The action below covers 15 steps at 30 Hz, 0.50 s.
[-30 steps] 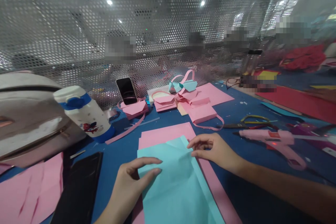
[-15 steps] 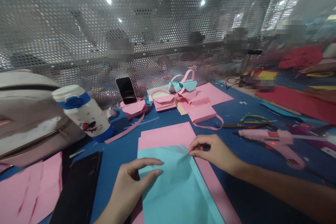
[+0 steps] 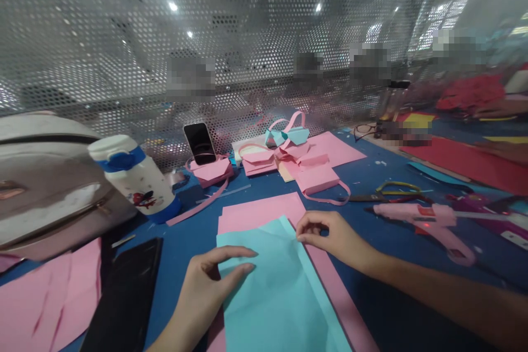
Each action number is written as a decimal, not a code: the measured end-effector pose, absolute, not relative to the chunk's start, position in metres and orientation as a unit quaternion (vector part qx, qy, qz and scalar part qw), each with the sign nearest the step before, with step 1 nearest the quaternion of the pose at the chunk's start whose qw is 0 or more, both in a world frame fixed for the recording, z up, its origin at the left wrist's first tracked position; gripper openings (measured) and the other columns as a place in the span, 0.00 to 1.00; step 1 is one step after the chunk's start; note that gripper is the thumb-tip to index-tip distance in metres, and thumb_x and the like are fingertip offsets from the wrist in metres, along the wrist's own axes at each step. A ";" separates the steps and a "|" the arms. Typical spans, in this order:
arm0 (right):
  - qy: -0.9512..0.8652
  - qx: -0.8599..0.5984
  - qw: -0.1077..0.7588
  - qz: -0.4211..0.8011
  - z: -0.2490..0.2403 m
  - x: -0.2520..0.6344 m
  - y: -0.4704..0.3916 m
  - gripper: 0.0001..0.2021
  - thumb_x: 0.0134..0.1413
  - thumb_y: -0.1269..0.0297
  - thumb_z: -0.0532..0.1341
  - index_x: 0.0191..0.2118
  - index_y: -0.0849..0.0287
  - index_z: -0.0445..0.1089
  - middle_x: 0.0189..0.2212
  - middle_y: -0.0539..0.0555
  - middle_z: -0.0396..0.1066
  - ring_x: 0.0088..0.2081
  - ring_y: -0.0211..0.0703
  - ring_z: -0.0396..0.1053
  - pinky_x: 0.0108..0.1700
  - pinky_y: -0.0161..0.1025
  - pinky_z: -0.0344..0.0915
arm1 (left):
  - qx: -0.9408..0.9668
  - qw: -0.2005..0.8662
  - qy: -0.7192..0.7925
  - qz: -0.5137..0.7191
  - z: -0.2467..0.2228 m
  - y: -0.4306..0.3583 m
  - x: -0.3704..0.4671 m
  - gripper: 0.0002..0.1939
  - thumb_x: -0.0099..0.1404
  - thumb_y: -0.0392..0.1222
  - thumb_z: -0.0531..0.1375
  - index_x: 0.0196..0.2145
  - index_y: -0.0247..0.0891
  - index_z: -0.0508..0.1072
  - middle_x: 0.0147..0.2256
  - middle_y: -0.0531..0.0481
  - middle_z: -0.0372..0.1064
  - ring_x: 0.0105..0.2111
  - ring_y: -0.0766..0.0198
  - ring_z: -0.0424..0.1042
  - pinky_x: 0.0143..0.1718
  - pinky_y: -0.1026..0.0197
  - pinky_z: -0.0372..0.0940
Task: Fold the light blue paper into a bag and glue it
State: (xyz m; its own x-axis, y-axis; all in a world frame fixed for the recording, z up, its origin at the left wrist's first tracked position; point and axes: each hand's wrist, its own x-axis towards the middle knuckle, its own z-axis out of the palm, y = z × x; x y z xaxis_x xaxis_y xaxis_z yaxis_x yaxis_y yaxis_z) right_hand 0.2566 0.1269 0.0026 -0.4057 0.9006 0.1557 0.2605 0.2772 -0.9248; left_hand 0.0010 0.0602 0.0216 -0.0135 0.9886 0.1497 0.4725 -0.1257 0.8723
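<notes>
A light blue sheet of paper (image 3: 272, 286) lies in front of me, over pink paper (image 3: 256, 210) that shows past its far and right edges. My left hand (image 3: 210, 280) rests on the blue sheet's left side, thumb and forefinger apart and nothing between them. At the sheet's right edge, my right hand (image 3: 330, 234) pinches the paper near its far corner. A narrow strip along that edge is folded over. The far edge of the sheet is slightly raised and wavy.
Small pink paper bags (image 3: 315, 176) stand beyond the sheets, beside a propped phone (image 3: 200, 143). A bottle (image 3: 136, 179), black case (image 3: 124, 291) and backpack (image 3: 49, 187) are left. A pink glue gun (image 3: 429, 223) and scissors (image 3: 396, 191) lie right. Perforated metal (image 3: 247, 27) stands behind.
The far edge of the blue sheet has shifted and its right far corner now stands up more. Both hands have stayed almost in place.
</notes>
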 end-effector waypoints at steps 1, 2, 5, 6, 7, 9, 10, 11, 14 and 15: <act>-0.714 -0.406 0.361 0.442 0.002 0.257 0.127 0.05 0.49 0.63 0.66 0.28 0.59 0.74 0.24 0.49 0.70 0.25 0.37 0.59 0.28 0.35 0.55 | 0.628 0.315 0.581 0.411 0.021 0.060 0.001 0.04 0.53 0.43 0.67 0.28 0.45 0.83 0.31 0.50 0.81 0.33 0.55 0.79 0.35 0.64 0.72; -0.714 -0.405 0.361 0.442 0.002 0.257 0.127 0.05 0.49 0.64 0.66 0.28 0.59 0.74 0.24 0.49 0.70 0.25 0.37 0.59 0.28 0.35 0.55 | 0.629 0.315 0.580 0.411 0.021 0.060 0.001 0.05 0.53 0.43 0.67 0.29 0.45 0.83 0.31 0.50 0.81 0.33 0.55 0.79 0.35 0.65 0.72; -0.711 -0.404 0.363 0.446 0.002 0.256 0.127 0.05 0.49 0.64 0.66 0.29 0.59 0.75 0.24 0.49 0.70 0.25 0.36 0.59 0.28 0.35 0.55 | 0.631 0.319 0.576 0.410 0.021 0.060 0.000 0.05 0.53 0.43 0.67 0.29 0.45 0.83 0.31 0.51 0.81 0.33 0.56 0.79 0.35 0.65 0.72; -0.708 -0.404 0.364 0.450 0.002 0.256 0.128 0.05 0.49 0.64 0.67 0.30 0.59 0.75 0.23 0.48 0.70 0.25 0.36 0.59 0.28 0.35 0.55 | 0.631 0.321 0.576 0.410 0.021 0.060 0.000 0.04 0.53 0.43 0.67 0.29 0.45 0.83 0.31 0.51 0.81 0.33 0.56 0.79 0.36 0.65 0.72; -0.704 -0.403 0.365 0.457 0.002 0.256 0.128 0.05 0.49 0.64 0.67 0.30 0.60 0.75 0.23 0.48 0.69 0.25 0.36 0.59 0.28 0.34 0.55 | 0.631 0.324 0.575 0.408 0.021 0.060 0.000 0.04 0.53 0.42 0.67 0.29 0.45 0.83 0.31 0.51 0.81 0.34 0.56 0.79 0.36 0.65 0.72; -0.693 -0.396 0.370 0.475 0.002 0.256 0.128 0.05 0.48 0.65 0.67 0.31 0.60 0.74 0.24 0.48 0.68 0.25 0.35 0.59 0.29 0.34 0.56 | 0.628 0.330 0.574 0.409 0.021 0.061 0.000 0.04 0.53 0.42 0.67 0.29 0.45 0.83 0.31 0.51 0.81 0.33 0.57 0.79 0.36 0.66 0.72; -0.688 -0.390 0.371 0.486 0.002 0.255 0.127 0.05 0.47 0.65 0.67 0.31 0.60 0.74 0.24 0.48 0.68 0.25 0.35 0.59 0.29 0.34 0.57 | 0.626 0.334 0.574 0.410 0.021 0.061 0.000 0.04 0.53 0.42 0.67 0.28 0.45 0.83 0.31 0.51 0.81 0.33 0.57 0.79 0.36 0.66 0.72; -0.685 -0.384 0.370 0.497 0.003 0.255 0.127 0.05 0.46 0.66 0.67 0.31 0.60 0.74 0.24 0.47 0.67 0.25 0.35 0.59 0.30 0.34 0.58 | 0.623 0.336 0.575 0.411 0.021 0.061 0.000 0.03 0.53 0.41 0.67 0.28 0.46 0.83 0.30 0.52 0.81 0.33 0.57 0.79 0.36 0.66 0.71; -0.679 -0.372 0.359 0.522 0.005 0.255 0.125 0.05 0.46 0.67 0.67 0.31 0.60 0.74 0.22 0.46 0.64 0.24 0.34 0.57 0.30 0.34 0.57 | 0.616 0.342 0.578 0.411 0.020 0.062 0.001 0.03 0.53 0.41 0.68 0.28 0.46 0.83 0.30 0.52 0.81 0.33 0.58 0.79 0.35 0.67 0.71; -0.676 -0.371 0.357 0.527 0.005 0.254 0.124 0.05 0.46 0.67 0.67 0.31 0.60 0.74 0.22 0.45 0.63 0.24 0.34 0.57 0.29 0.34 0.57 | 0.613 0.344 0.579 0.413 0.019 0.062 0.001 0.03 0.53 0.41 0.68 0.28 0.46 0.83 0.30 0.52 0.81 0.33 0.58 0.79 0.35 0.67 0.70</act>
